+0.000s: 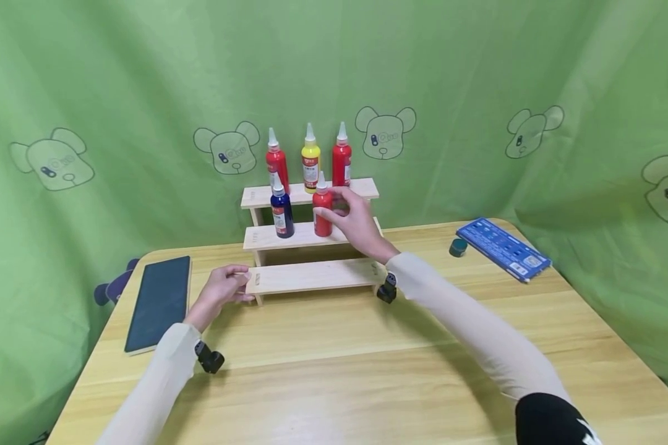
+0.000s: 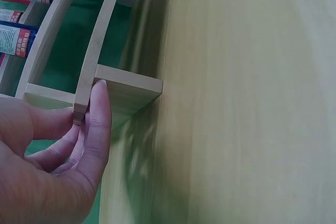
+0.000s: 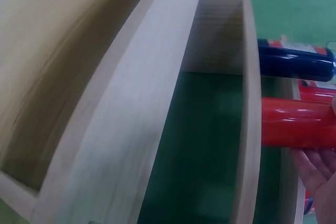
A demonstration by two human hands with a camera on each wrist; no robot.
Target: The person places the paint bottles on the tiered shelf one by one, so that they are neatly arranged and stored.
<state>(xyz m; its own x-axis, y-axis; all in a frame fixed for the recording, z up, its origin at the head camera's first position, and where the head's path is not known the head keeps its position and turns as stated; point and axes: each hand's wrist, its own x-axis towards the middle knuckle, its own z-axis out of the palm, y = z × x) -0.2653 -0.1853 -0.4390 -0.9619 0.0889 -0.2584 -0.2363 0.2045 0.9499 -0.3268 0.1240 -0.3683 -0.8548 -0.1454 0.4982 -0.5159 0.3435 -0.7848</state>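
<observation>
A three-step wooden rack (image 1: 312, 277) stands on the table. My right hand (image 1: 360, 224) holds a red paint bottle (image 1: 323, 216), upright on the middle step, thumb on one side and fingers on the other. In the right wrist view that red bottle (image 3: 296, 123) has its base at the step's board. Beside it on the same step is a dark blue bottle (image 1: 282, 213). My left hand (image 1: 222, 289) pinches the left end of the lowest step; the left wrist view shows the thumb and fingers on either side of the board end (image 2: 86, 85).
On the top step stand a red bottle (image 1: 276, 162), a yellow bottle (image 1: 310, 162) and another red bottle (image 1: 342, 162). A dark green board (image 1: 160, 303) lies at the left. To the right are a small dark green jar (image 1: 458, 247) and a blue flat pack (image 1: 503, 248). Green curtain (image 1: 456, 74) hangs behind.
</observation>
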